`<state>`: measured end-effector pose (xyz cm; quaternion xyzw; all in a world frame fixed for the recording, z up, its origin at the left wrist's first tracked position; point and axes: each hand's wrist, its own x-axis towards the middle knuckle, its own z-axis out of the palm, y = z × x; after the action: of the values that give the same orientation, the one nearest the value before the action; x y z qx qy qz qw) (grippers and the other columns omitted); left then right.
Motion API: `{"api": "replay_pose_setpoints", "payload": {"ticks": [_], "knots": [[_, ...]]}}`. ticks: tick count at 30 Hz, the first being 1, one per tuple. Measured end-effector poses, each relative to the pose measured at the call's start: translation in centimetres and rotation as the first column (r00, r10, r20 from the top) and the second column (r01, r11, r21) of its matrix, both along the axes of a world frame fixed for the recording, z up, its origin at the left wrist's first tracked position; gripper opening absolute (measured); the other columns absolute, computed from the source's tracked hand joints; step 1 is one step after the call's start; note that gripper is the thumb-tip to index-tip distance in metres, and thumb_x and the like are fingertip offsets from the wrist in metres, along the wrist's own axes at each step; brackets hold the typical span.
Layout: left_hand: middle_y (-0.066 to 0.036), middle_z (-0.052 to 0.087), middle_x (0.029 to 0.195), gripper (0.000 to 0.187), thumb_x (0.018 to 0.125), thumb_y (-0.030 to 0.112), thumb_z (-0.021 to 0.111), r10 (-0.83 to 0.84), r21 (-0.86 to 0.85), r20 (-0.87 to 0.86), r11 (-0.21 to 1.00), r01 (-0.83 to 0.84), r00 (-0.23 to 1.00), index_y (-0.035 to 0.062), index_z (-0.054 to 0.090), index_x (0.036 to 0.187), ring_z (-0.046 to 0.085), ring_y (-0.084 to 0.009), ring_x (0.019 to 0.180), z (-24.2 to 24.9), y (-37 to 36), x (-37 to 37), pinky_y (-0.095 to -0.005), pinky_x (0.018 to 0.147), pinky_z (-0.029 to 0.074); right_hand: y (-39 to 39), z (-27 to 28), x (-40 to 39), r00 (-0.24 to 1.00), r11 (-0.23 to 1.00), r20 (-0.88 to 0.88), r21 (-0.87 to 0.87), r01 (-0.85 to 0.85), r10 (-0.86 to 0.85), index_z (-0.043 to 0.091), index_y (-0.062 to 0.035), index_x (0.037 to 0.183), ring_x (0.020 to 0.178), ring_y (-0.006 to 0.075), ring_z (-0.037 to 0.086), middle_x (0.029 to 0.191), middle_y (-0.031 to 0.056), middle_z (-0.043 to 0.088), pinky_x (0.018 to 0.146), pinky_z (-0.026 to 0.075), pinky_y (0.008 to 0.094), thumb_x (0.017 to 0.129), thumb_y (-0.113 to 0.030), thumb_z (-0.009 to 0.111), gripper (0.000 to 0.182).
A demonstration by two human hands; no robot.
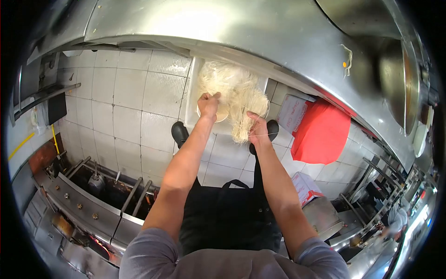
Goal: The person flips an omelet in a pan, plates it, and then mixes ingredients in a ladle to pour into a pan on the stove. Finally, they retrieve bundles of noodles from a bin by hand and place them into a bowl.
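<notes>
A white tub (pixel 191 93) on the tiled floor, partly under the steel counter, holds a heap of thin pale noodles (pixel 227 79). My left hand (pixel 209 104) is at the tub's near left part with its fingers curled in at the edge of the heap; what they hold, if anything, is hidden. Beside it lies a round, pale bowl-like item (pixel 220 113), partly covered by noodles. My right hand (pixel 258 126) grips a bundle of noodles (pixel 241 128) at the tub's near right side, and loose strands hang from it.
The steel counter (pixel 260 42) runs above the tub. To the right are a red bag or cover (pixel 321 132), white boxes (pixel 304 188) and a metal pot (pixel 323 217). A stove (pixel 88 204) stands at the lower left. My black shoes (pixel 179 132) are near the tub.
</notes>
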<state>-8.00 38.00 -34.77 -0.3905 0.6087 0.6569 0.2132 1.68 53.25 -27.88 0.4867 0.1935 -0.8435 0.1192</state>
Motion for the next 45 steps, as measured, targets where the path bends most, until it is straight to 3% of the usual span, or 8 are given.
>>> {"api": "replay_pose_setpoints", "payload": {"ticks": [10, 15, 19, 22, 29, 32, 39, 45], "knots": [[-0.005, 0.058, 0.073, 0.027, 0.079, 0.005, 0.068, 0.024, 0.150, -0.038, 0.988, -0.018, 0.999, 0.0119, 0.045, 0.066, 0.056, -0.0144, 0.065, 3.1, -1.4, 0.5, -0.0271, 0.058, 0.050, -0.7, -2.1, -2.4, 0.999, 0.997, -0.035, -0.071, 0.034, -0.037, 0.049, -0.0015, 0.122, 0.101, 0.0271, 0.061, 0.109, 0.0105, 0.061, 0.088, 0.051, 0.0427, 0.076, -0.008, 0.059, 0.048], [-0.012, 0.059, 0.089, 0.005, 0.086, 0.004, 0.057, 0.061, 0.357, 0.167, 0.926, -0.118, 0.984, -0.0002, 0.055, 0.085, 0.059, -0.0203, 0.079, 5.2, -1.9, 1.3, -0.0354, 0.075, 0.057, 0.0, -1.9, -2.5, 0.995, 0.993, -0.008, 0.066, -0.099, 0.100, 0.053, -0.0015, 0.119, 0.094, 0.0256, 0.062, 0.106, 0.0103, 0.062, 0.082, 0.052, 0.0415, 0.076, -0.012, 0.060, 0.045], [-0.016, 0.057, 0.101, 0.019, 0.091, 0.004, 0.049, 0.057, 0.444, 0.238, 0.882, -0.161, 0.970, -0.0076, 0.055, 0.104, 0.059, -0.0240, 0.086, 5.5, -2.0, 2.8, -0.0377, 0.078, 0.057, 0.1, -1.6, -2.8, 0.973, 0.969, 0.052, 0.097, -0.229, 0.225, 0.059, -0.0013, 0.111, 0.082, 0.0210, 0.061, 0.097, 0.0084, 0.062, 0.073, 0.052, 0.0363, 0.077, -0.014, 0.068, 0.037], [-0.015, 0.059, 0.094, 0.003, 0.088, 0.001, 0.054, 0.038, 0.392, 0.218, 0.912, -0.123, 0.975, -0.0015, 0.053, 0.086, 0.061, -0.0219, 0.083, 6.1, -2.4, 4.2, -0.0393, 0.078, 0.059, 0.2, -3.1, -3.9, 0.917, 0.899, 0.068, 0.179, -0.399, 0.394, 0.061, -0.0018, 0.106, 0.078, 0.0187, 0.059, 0.091, 0.0066, 0.061, 0.069, 0.051, 0.0347, 0.076, -0.016, 0.075, 0.037], [-0.012, 0.060, 0.097, 0.005, 0.086, -0.003, 0.056, 0.124, 0.580, 0.256, 0.774, -0.255, 0.959, -0.0017, 0.053, 0.091, 0.061, -0.0203, 0.084, 5.2, -4.0, 7.0, -0.0369, 0.083, 0.056, -0.1, -2.0, -4.5, 0.807, 0.783, 0.157, 0.194, -0.591, 0.570, 0.062, -0.0015, 0.111, 0.082, 0.0180, 0.061, 0.096, 0.0075, 0.063, 0.068, 0.052, 0.0333, 0.074, -0.016, 0.076, 0.042], [-0.012, 0.060, 0.098, 0.011, 0.086, -0.001, 0.056, -0.028, 0.565, 0.188, 0.821, -0.085, 0.982, -0.0018, 0.053, 0.096, 0.061, -0.0186, 0.085, 4.1, -4.0, 6.0, -0.0385, 0.088, 0.054, 0.3, -3.5, -4.0, 0.824, 0.778, 0.140, 0.275, -0.565, 0.549, 0.063, 0.0002, 0.109, 0.082, 0.0188, 0.062, 0.095, 0.0085, 0.064, 0.068, 0.053, 0.0341, 0.074, -0.012, 0.075, 0.039], [-0.023, 0.051, 0.128, 0.079, 0.075, 0.032, 0.074, -0.450, 0.054, 0.078, 0.893, 0.447, 0.890, -0.0079, 0.038, 0.133, 0.055, -0.0300, 0.110, 4.5, -0.6, -4.9, -0.0370, 0.091, 0.047, 2.2, -3.4, -6.9, 0.892, 0.834, 0.148, 0.318, -0.451, 0.426, 0.066, 0.0039, 0.092, 0.066, 0.0199, 0.061, 0.079, 0.0082, 0.063, 0.056, 0.052, 0.0357, 0.071, -0.008, 0.076, 0.026], [-0.023, 0.066, 0.089, 0.032, 0.077, 0.023, 0.065, -0.739, -0.359, 0.143, 0.581, 0.730, 0.658, -0.0068, 0.066, 0.089, 0.064, -0.0311, 0.087, -1.6, 2.1, -10.8, -0.0365, 0.081, 0.049, 1.9, -3.1, -4.6, 0.881, 0.791, 0.175, 0.390, -0.471, 0.439, 0.066, 0.0029, 0.089, 0.064, 0.0182, 0.060, 0.076, 0.0077, 0.063, 0.057, 0.051, 0.0337, 0.071, -0.010, 0.076, 0.025]]}}
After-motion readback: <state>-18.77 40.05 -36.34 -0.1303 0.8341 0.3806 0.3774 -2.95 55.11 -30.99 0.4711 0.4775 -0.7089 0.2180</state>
